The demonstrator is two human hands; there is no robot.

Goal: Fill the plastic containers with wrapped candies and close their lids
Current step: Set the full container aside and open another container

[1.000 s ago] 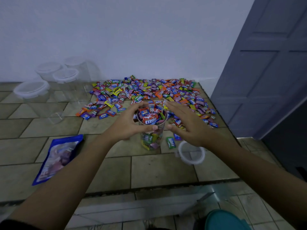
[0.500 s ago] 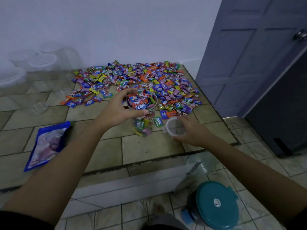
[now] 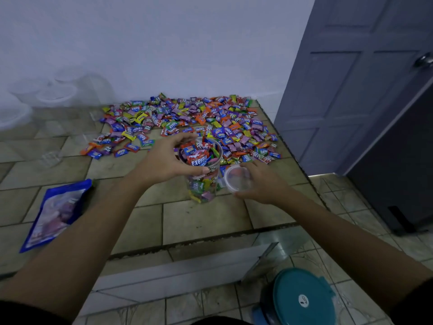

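The jar [image 3: 203, 174] stands upright on the tiled bench [image 3: 206, 219], clear-walled and packed to the rim with wrapped candies, right between the two hands. The left hand [image 3: 167, 161] curls around its top from the left side, thumb lying across the near wall just under the rim, fingers arched over the far edge, so it grips the jar. The right hand [image 3: 260, 181] sits just beside the jar on the right, fingers wrapped around the lid [image 3: 237, 178], a clear round lid tipped on edge with its open face turned toward the jar, close to the jar's wall; whether they touch is hard to tell. Behind the jar spreads the candy pile [image 3: 187, 123], a broad heap of bright wrappers reaching back to the wall. "Relaxa" reads on many wrappers, and upside down on a red one at the top of the jar. A blue bag [image 3: 56, 212] lies flat on the bench, well to the left of the left forearm; its print is too blurred to read. Empty clear tubs [image 3: 56, 95] stand blurred at the far left. On the floor below sits a teal lid [image 3: 302, 299] with a small white sticker, unreadable.
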